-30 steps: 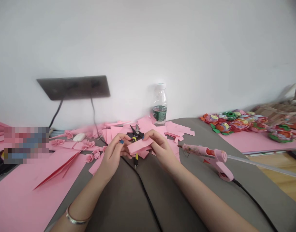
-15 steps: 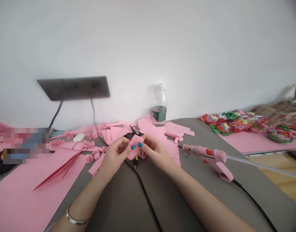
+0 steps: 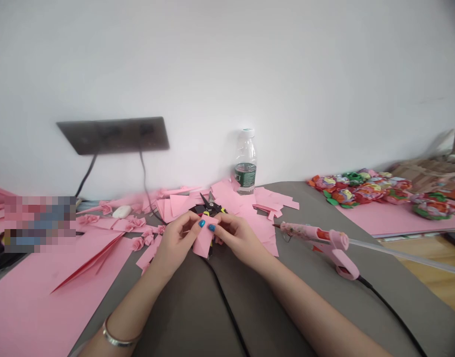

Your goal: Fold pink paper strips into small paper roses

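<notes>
Since the frame half a second back, the pink paper slip (image 3: 204, 242) has swung lower between the thumbs, its free end now pointing toward the near edge of the counter (image 3: 186, 307); more yellow handle shows above the right thumb.

At the counter's left side I see a large pink sheet (image 3: 23, 292) with a folded piece (image 3: 95, 248) on top. Behind it lie paper roses (image 3: 137, 243) and a white rounded object (image 3: 121, 211), too blurred for me to name.

The left hand (image 3: 175, 243) pinches the slip's upper part, thumb on the near face. I judge the step in hand to be folding or creasing this slip, which is held in midair. The next move, as I read it, calls for squared edges and even thumb pressure.

Just behind the slip are black-bladed snips (image 3: 211, 205); with the black cable (image 3: 223, 292) running to the near edge, they crowd the working spot. The right hand (image 3: 246, 243) pinches the slip's opposite side.

Farther right, a water bottle (image 3: 245, 171) stands at the back edge among pink offcuts (image 3: 262, 233). A pink glue gun (image 3: 333, 243) rests near the right forearm, nozzle toward the hand, so I'd mind it. Colourful paper flowers (image 3: 361, 191) fill the back right corner.
</notes>
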Demonstrator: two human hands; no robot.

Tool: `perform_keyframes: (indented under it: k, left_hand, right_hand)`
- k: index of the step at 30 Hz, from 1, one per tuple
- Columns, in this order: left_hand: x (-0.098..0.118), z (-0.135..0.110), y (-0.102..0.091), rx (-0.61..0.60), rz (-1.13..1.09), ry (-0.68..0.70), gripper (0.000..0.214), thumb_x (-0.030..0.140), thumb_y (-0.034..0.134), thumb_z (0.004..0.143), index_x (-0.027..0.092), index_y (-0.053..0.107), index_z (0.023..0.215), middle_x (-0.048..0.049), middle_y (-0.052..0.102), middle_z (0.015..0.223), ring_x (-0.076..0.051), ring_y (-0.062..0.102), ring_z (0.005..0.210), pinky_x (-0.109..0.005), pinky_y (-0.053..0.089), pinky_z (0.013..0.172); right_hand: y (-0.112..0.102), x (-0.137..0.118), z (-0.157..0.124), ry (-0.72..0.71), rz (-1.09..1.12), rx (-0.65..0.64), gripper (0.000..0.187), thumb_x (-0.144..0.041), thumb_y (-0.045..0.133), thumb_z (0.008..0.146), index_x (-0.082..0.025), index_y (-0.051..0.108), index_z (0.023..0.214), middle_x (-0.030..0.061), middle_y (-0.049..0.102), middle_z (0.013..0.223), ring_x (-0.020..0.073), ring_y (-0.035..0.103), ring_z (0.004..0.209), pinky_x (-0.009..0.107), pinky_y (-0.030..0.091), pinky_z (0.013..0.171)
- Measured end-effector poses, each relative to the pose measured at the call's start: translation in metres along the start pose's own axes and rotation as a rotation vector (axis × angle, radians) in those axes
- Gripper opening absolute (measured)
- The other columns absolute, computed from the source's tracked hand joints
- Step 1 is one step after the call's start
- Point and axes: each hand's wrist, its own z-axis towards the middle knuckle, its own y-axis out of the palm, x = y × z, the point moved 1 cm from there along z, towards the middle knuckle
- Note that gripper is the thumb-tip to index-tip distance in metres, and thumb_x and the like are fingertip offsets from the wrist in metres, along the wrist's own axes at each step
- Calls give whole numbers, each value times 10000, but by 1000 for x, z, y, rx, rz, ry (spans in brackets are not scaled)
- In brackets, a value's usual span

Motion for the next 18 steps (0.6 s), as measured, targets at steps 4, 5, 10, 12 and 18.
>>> perform_keyframes:
  k: [4,5,10,12,18]
  left_hand:
    - [1,0,0,9,19,12,181,313,530,924,189,568,798,28,564,753,-110,515,707,-188,400,612]
    - [1,0,1,11,23,15,183,314,530,925,189,567,796,29,560,751,-109,512,703,-187,397,610]
    - [1,0,1,8,26,22,190,317,531,928,189,559,791,33,545,742,-104,497,691,-185,387,601]
    - [1,0,0,5,23,20,194,318,528,929,189,555,786,34,538,736,-104,493,687,-186,384,598]
    - [1,-1,0,4,14,18,196,316,521,931,189,547,783,32,516,732,-109,491,693,-191,386,602]
  right_hand:
    - [0,0,-1,18,-11,20,312,-441,583,900,-175,546,742,-31,474,657,111,435,609,239,335,575]
    - [0,0,-1,19,-8,17,316,-444,581,900,-174,544,740,-30,474,660,111,433,612,240,335,578]
    - [1,-4,-2,19,-4,2,320,-444,572,902,-171,545,736,-27,475,661,113,430,617,239,344,581]
    - [1,-5,-2,17,-13,-3,321,-437,560,909,-169,547,733,-26,476,658,113,430,616,240,345,583]
    - [0,-6,0,15,-5,-11,332,-456,560,905,-174,543,731,-29,470,653,114,426,613,242,342,582]
